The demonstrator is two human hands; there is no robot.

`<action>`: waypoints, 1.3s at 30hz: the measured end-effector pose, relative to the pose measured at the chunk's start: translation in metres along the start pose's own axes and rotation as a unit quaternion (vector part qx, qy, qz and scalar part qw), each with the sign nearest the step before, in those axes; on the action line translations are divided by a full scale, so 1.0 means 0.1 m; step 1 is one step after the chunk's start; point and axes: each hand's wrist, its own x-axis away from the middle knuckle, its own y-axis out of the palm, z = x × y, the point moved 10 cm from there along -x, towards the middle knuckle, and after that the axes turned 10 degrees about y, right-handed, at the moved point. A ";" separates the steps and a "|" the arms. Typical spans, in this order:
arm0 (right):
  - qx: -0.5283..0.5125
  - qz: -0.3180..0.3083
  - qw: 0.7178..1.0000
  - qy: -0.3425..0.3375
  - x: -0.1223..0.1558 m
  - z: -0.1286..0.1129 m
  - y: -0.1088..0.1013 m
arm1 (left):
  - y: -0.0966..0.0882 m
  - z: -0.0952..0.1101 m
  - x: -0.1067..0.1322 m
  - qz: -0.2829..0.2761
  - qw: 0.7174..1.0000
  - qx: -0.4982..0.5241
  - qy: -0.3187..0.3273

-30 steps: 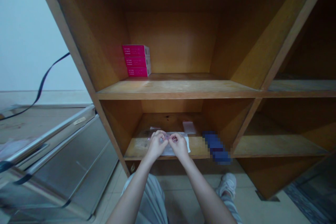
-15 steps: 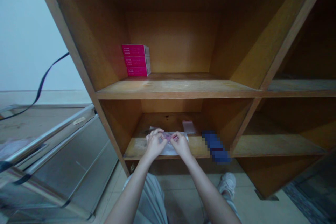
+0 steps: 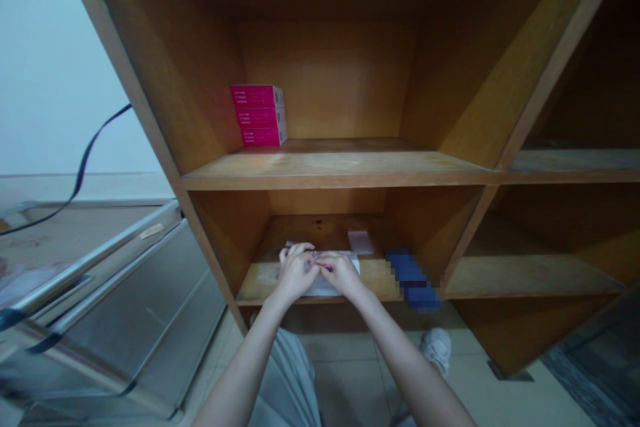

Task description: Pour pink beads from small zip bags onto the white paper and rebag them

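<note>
Over the lower shelf, my left hand (image 3: 299,272) and my right hand (image 3: 343,271) meet with fingertips close together. Between them shows a small, pinkish-purple, see-through item (image 3: 327,267), pinched by both; its kind is too small to make out and the fingers cover most of it. Beneath the hands lies a white sheet (image 3: 321,289), partly covered by them. A flat, clear pinkish packet (image 3: 361,242) rests on the shelf behind my right hand. Something small and pale (image 3: 291,244) is just visible beyond my left hand.
Three stacked pink boxes (image 3: 260,116) stand on the upper shelf (image 3: 340,179) at left. A blue pixelated item (image 3: 413,280) overhangs the lower shelf's front edge at right. A metal-framed cart (image 3: 125,280) stands left of the wooden cabinet.
My hands have come closer together, the right one moving left. The pinkish-purple item, spread visibly between them before, is now mostly covered by the fingers.
</note>
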 end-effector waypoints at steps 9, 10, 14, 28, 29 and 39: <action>-0.054 -0.080 0.994 -0.052 -0.13 -0.13 -0.01 | -0.07 0.16 -0.11 -0.009 0.998 0.019 0.051; -0.063 -0.089 0.992 -0.056 -0.15 -0.13 0.00 | -0.08 0.18 -0.12 -0.011 0.998 0.021 0.056; -0.091 -0.113 0.989 -0.040 -0.24 -0.06 0.05 | -0.10 0.26 -0.17 -0.021 0.996 0.028 0.081; -0.217 -0.201 0.950 0.103 -0.23 0.09 0.08 | -0.04 0.12 -0.19 -0.098 0.986 0.064 0.122; -0.218 -0.206 0.949 0.099 -0.23 0.08 0.09 | -0.02 0.11 -0.20 -0.103 0.985 0.062 0.120; -0.220 -0.235 0.943 0.084 -0.21 0.18 0.21 | 0.03 0.10 -0.14 -0.091 0.987 0.046 0.126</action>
